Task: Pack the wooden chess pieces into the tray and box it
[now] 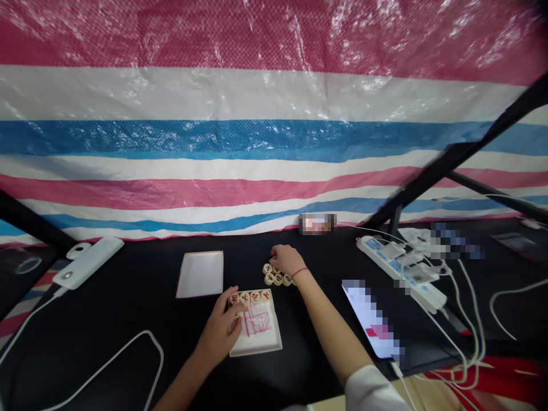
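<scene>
A shallow white box [277, 331] lies on the black table, with a row of round Chinese chess pieces [255, 297] with red characters along its far side. Red lines mark a sheet on its floor. My left hand [220, 328] reaches over the box's left edge, its fingers bent around a piece just below that row, mostly hidden by the fingers. Beyond the box, pieces with dark characters [278, 279] sit in a small cluster. My right hand [287, 260] bends down over the cluster's far side, fingertips curled at a piece and partly hidden.
An open box lid [201, 274] lies at the left. On the right are a phone [370, 322] with a cable and a power strip [402, 274] with plugs. A white device [89, 265] stands far left; another phone [317, 223] leans at the striped sheet [214, 194].
</scene>
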Available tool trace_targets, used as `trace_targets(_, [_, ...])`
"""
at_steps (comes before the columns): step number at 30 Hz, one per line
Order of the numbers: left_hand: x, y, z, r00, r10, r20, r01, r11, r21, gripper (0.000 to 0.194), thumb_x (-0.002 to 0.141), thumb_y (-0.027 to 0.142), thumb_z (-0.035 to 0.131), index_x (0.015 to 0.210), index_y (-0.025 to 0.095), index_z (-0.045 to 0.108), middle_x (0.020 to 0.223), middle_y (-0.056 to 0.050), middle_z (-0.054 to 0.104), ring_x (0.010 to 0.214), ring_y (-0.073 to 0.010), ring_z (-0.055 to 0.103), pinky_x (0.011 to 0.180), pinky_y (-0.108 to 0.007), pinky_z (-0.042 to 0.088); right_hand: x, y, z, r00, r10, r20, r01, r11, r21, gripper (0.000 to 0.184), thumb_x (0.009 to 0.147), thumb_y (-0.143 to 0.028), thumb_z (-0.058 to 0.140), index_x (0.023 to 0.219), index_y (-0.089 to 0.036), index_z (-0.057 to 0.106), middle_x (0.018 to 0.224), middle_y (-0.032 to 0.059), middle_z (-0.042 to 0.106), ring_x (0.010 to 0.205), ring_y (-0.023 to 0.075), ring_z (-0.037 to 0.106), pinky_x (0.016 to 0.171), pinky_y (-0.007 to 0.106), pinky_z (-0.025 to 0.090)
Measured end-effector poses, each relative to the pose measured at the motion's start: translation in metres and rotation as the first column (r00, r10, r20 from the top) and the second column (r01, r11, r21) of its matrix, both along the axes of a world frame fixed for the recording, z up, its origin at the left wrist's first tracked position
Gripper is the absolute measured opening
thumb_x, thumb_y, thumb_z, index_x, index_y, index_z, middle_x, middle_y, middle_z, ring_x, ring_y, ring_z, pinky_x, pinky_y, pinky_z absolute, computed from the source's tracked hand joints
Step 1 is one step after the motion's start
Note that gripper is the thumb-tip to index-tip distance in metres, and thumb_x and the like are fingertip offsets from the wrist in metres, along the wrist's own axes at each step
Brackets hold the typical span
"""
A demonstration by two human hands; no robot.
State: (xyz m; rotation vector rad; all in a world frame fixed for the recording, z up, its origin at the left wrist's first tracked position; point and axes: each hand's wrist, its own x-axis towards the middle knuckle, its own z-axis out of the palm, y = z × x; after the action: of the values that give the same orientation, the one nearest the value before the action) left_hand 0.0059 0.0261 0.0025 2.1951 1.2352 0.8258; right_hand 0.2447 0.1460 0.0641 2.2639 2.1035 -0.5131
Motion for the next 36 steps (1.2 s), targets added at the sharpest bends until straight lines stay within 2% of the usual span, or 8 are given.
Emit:
trace_targets(10, [-0.005,-0.003,0.01,0.999,0.002,-0.043,0.005,0.986,0.169,0.026,0.088,0.02,0.051,0.112,0.021,0.062,0.145,-0.012,0.041,0.131,-0.0265,0.045,0.107,-0.041,0.044,0.0,0.0,0.001,0.999,-0.029,-0.029,0.031,0.998,0.057,0.024,0.074,-0.015,0.059,0.094,-0.016,0.072,0.095,0.0138,0.072,0.09,0.0268,0.068,0.072,0.03,0.045])
trace_targets(15, [-0.009,0.003,0.026,0.993,0.104,0.048,-0.111,0.982,0.154,0.029,0.092,0.026,0.05,0.12,0.024,0.058,0.135,-0.009,0.051,0.123,-0.0232,0.053,0.103,-0.039,0.047,-0.002,-0.008,0.014,0.983,0.015,-0.182,0.013,0.989,0.15,0.022,0.08,-0.022,0.058,0.098,-0.018,0.069,0.092,0.0075,0.073,0.089,0.0201,0.068,0.077,0.027,0.047])
trace_targets(17, [-0.007,0.01,0.035,0.987,0.132,0.091,-0.142,0.985,0.103,0.034,0.093,0.029,0.049,0.126,0.025,0.054,0.132,-0.009,0.054,0.121,-0.0224,0.055,0.102,-0.04,0.048,-0.012,-0.021,0.018,0.894,0.059,-0.444,0.004,0.99,0.14,0.023,0.081,-0.029,0.06,0.1,-0.019,0.068,0.09,0.0042,0.073,0.078,0.0157,0.068,0.07,0.024,0.05])
trace_targets(19, [-0.003,0.017,0.043,0.986,0.119,0.116,-0.125,0.991,0.043,0.039,0.093,0.032,0.049,0.132,0.027,0.049,0.13,-0.008,0.056,0.114,-0.0208,0.06,0.098,-0.038,0.051,-0.027,-0.036,0.02,0.651,0.054,-0.757,-0.024,0.998,0.051,0.028,0.08,-0.035,0.061,0.102,-0.017,0.065,0.09,0.0047,0.072,0.062,0.013,0.066,0.055,0.023,0.05])
trace_targets(21, [0.002,0.023,0.049,0.986,0.095,0.139,-0.095,0.995,-0.005,0.039,0.092,0.033,0.049,0.131,0.027,0.05,0.126,-0.007,0.058,0.107,-0.0196,0.063,0.093,-0.036,0.053,-0.043,-0.052,0.02,0.424,0.014,-0.906,-0.073,0.997,-0.018,0.032,0.077,-0.038,0.066,0.1,-0.017,0.064,0.092,0.0057,0.071,0.056,0.0114,0.063,0.045,0.021,0.047])
trace_targets(23, [0.006,0.026,0.052,0.982,0.091,0.167,-0.09,0.996,-0.014,0.035,0.091,0.032,0.051,0.125,0.027,0.055,0.121,-0.006,0.061,0.106,-0.0201,0.063,0.093,-0.036,0.053,-0.056,-0.065,0.018,0.291,-0.021,-0.957,-0.078,0.996,-0.046,0.034,0.074,-0.039,0.07,0.098,-0.017,0.065,0.09,0.005,0.07,0.054,0.0097,0.061,0.043,0.019,0.046])
trace_targets(32, [-0.001,0.033,0.049,0.926,0.186,0.327,-0.176,0.983,-0.058,0.011,0.082,0.021,0.055,0.093,0.021,0.057,0.1,-0.005,0.061,0.096,-0.017,0.063,0.082,-0.03,0.055,-0.049,-0.076,0.007,0.057,-0.12,-0.991,0.125,0.986,-0.112,0.037,0.068,-0.043,0.078,0.09,-0.017,0.065,0.086,0.0032,0.069,0.058,0.0097,0.062,0.047,0.019,0.047])
trace_targets(36, [-0.006,0.028,0.054,0.979,0.061,0.193,-0.058,0.998,-0.02,0.003,0.084,0.02,0.055,0.085,0.021,0.058,0.099,-0.004,0.064,0.095,-0.0171,0.063,0.085,-0.032,0.051,-0.035,-0.08,0.003,0.028,-0.133,-0.991,0.262,0.957,-0.121,0.039,0.067,-0.045,0.079,0.089,-0.016,0.065,0.085,0.0045,0.07,0.059,0.011,0.063,0.047,0.02,0.047])
